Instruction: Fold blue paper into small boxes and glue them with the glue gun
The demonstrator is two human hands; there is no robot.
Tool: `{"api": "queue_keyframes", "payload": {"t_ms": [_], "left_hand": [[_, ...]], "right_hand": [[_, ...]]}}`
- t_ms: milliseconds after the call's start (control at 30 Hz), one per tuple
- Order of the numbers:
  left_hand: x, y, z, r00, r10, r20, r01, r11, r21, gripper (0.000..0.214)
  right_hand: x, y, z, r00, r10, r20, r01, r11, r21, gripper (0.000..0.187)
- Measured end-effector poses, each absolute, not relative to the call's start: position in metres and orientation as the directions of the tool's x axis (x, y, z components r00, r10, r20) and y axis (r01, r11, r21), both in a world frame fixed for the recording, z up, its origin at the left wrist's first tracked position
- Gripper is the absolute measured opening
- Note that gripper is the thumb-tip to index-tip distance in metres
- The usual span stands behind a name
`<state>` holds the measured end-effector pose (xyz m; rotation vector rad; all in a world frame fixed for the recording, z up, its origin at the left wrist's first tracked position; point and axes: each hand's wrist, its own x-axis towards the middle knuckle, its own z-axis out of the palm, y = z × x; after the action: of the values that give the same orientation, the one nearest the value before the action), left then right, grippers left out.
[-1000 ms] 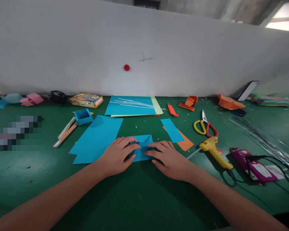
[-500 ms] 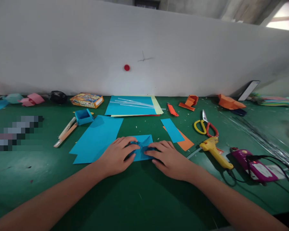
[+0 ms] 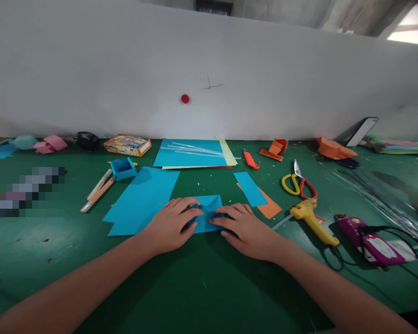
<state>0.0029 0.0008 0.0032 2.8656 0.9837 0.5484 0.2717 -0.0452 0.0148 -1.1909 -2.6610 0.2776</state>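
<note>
A small folded sheet of blue paper [image 3: 206,225] lies on the green table between my hands, with diagonal creases and a raised flap along its far side. My left hand [image 3: 176,225] holds its left part, fingers bent and tips on the folds. From the other side, my right hand [image 3: 245,229] presses its fingertips on the right part, with its thumb nearer to me. My fingers hide both side edges of the sheet. Larger blue sheets [image 3: 142,199] lie beside my left hand. A blue strip [image 3: 251,189] rests over an orange piece of paper [image 3: 270,208] beyond my right hand.
At right are scissors [image 3: 299,180], a yellow glue gun [image 3: 313,222] and a purple power box [image 3: 369,241] with black cables. A blue paper box [image 3: 123,169] and pens [image 3: 97,190] lie left. A paper stack [image 3: 191,155] and red cutter [image 3: 251,159] sit farther back.
The whole view has shifted slightly, so things appear a little farther right. My hands stay on the folded blue paper with almost the same finger positions.
</note>
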Motion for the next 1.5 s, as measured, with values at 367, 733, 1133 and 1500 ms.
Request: {"api": "queue_keyframes", "payload": {"t_ms": [367, 733, 1133, 1500], "left_hand": [[0.004, 0.0, 0.005, 0.731, 0.607, 0.312, 0.589, -0.792, 0.159, 0.028], [0.004, -0.002, 0.006, 0.703, 0.632, 0.325, 0.625, -0.768, 0.14, 0.026], [0.014, -0.014, 0.012, 0.58, 0.712, 0.396, 0.698, -0.685, 0.21, 0.024], [0.033, 0.005, 0.016, 0.257, 0.769, 0.585, 0.779, -0.523, 0.345, 0.027]], "right_hand": [[0.272, -0.045, 0.016, -0.652, 0.75, 0.112, 0.708, 0.655, -0.263, 0.038], [0.266, -0.046, 0.013, -0.599, 0.792, 0.12, 0.749, 0.607, -0.267, 0.045], [0.229, -0.043, 0.011, -0.347, 0.914, 0.209, 0.918, 0.377, -0.125, 0.039], [0.181, -0.003, -0.002, -0.13, 0.928, 0.349, 0.938, 0.23, -0.259, 0.059]]}}
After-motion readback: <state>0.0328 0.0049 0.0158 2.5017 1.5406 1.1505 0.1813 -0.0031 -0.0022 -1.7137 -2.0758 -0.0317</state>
